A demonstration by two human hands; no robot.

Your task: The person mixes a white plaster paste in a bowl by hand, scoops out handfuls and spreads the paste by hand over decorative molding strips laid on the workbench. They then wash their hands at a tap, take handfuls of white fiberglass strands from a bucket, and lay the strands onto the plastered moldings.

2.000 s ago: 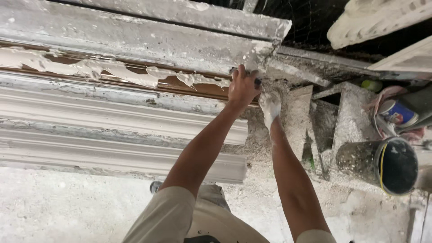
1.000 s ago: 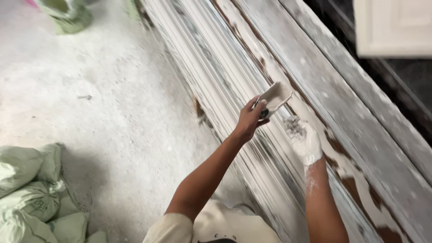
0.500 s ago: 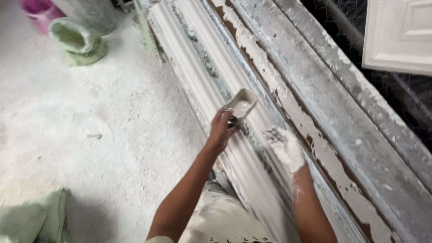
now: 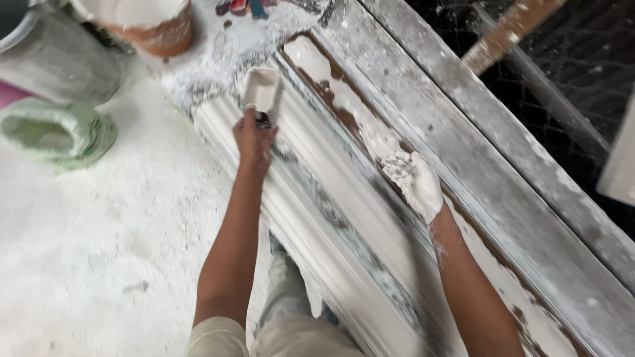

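Left hand [image 4: 253, 142]: closed round the handle of a plaster-coated scraper [image 4: 260, 89], now carried to the far end of the long white moulding [image 4: 344, 218], near the bucket [image 4: 142, 20]. Right hand [image 4: 413, 182]: plaster-caked, fingers loosely spread, pressing wet plaster in the brown channel [image 4: 331, 99], further along than a moment ago.

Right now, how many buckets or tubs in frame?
2. A grey plaster-caked bucket sits at the top-left corner; a brown-sided tub of white plaster stands beside it at the top edge. Both are cropped, so more may be out of view.
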